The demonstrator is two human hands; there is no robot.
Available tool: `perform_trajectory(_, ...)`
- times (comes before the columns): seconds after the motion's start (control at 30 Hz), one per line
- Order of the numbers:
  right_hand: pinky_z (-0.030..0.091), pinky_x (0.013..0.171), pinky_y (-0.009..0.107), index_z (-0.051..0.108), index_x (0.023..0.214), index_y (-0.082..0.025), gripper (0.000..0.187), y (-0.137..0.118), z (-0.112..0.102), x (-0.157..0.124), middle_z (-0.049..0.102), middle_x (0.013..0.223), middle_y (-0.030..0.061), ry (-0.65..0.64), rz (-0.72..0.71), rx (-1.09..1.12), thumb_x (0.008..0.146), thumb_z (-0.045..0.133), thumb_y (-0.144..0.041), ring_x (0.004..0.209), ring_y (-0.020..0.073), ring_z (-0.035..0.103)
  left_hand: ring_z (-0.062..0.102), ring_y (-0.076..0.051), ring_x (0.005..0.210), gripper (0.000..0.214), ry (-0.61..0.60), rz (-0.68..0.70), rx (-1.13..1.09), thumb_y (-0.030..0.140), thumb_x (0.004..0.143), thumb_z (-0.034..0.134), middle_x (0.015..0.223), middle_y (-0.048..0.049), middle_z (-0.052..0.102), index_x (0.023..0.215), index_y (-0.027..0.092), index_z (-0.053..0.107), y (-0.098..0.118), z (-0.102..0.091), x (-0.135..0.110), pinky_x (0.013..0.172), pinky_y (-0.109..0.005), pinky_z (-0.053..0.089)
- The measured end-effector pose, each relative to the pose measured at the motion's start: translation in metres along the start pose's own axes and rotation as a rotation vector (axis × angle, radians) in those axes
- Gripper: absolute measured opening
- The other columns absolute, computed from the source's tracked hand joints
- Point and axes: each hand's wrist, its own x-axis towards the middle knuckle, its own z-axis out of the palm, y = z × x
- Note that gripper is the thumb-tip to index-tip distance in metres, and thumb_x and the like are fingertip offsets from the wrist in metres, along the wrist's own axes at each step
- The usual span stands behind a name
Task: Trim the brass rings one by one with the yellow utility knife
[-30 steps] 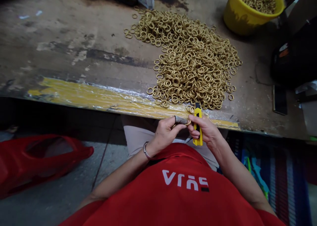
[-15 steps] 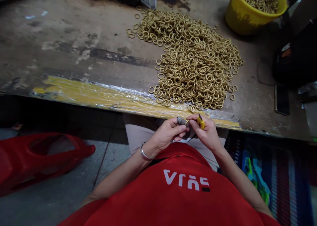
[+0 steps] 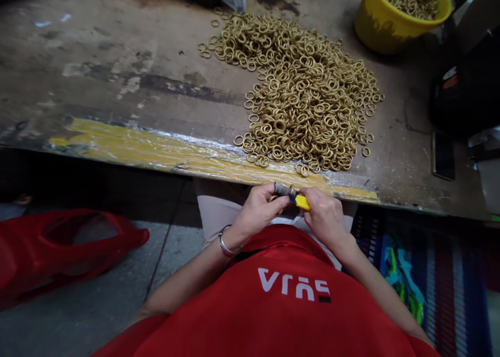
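My left hand (image 3: 258,207) is closed in a pinch at the table's front edge, with grey wrapping (image 3: 282,189) around its index finger. A small gold-coloured ring (image 3: 272,198) shows between its fingers, partly hidden. My right hand (image 3: 324,212) is closed around a yellow utility knife (image 3: 302,202). The knife's dark tip points left and meets the left thumb and wrapped finger; the exact contact cannot be made out. Just beyond both hands, a large heap of gold-coloured rings (image 3: 308,101) lies on the table.
A yellow bucket (image 3: 377,31) holding more rings stands at the back right. On the right lie a phone (image 3: 443,156) and a black object (image 3: 464,96). Yellow tape (image 3: 156,151) covers the table's front edge. A red plastic stool (image 3: 128,234) is on the floor at left.
The knife has swung down from pointing up and away to pointing left at my left fingers. My right hand has turned over it, and the left has shifted slightly left.
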Motion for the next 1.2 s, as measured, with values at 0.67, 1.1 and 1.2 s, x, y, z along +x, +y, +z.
perform_trajectory(0.67,0.039,0.069,0.030,0.067,0.100,-0.017,0.015,0.018,0.001,0.049,0.070,0.100,0.0105,0.113,0.144,-0.051,0.095,0.054,-0.022,0.084,0.0225,0.063,0.037,-0.005,0.050,0.043,-0.293,-0.231,-0.304,0.052,0.072,0.078,0.063,0.0023,0.053,0.072,0.015,0.055,-0.012,-0.005,0.002,0.044,-0.018,0.022)
perform_trajectory(1.1,0.042,0.067,0.026,0.065,0.081,-0.020,0.019,0.024,-0.030,0.039,0.059,0.074,-0.0011,-0.068,-0.124,0.843,0.094,0.057,-0.032,0.069,0.0132,0.054,0.048,-0.005,0.046,0.038,-0.159,-0.109,-0.324,0.050,0.082,0.073,0.076,-0.0032,0.068,0.092,0.015,0.061,-0.001,-0.011,0.018,0.036,-0.016,0.020)
perform_trajectory(1.2,0.041,0.067,0.026,0.065,0.081,-0.020,0.020,0.025,-0.027,0.037,0.057,0.073,-0.0018,-0.071,-0.138,0.882,0.095,0.057,-0.032,0.069,0.0125,0.053,0.044,-0.004,0.043,0.042,-0.146,-0.140,-0.320,0.051,0.077,0.078,0.070,-0.0004,0.067,0.090,0.015,0.060,-0.002,-0.009,0.017,0.037,-0.015,0.019)
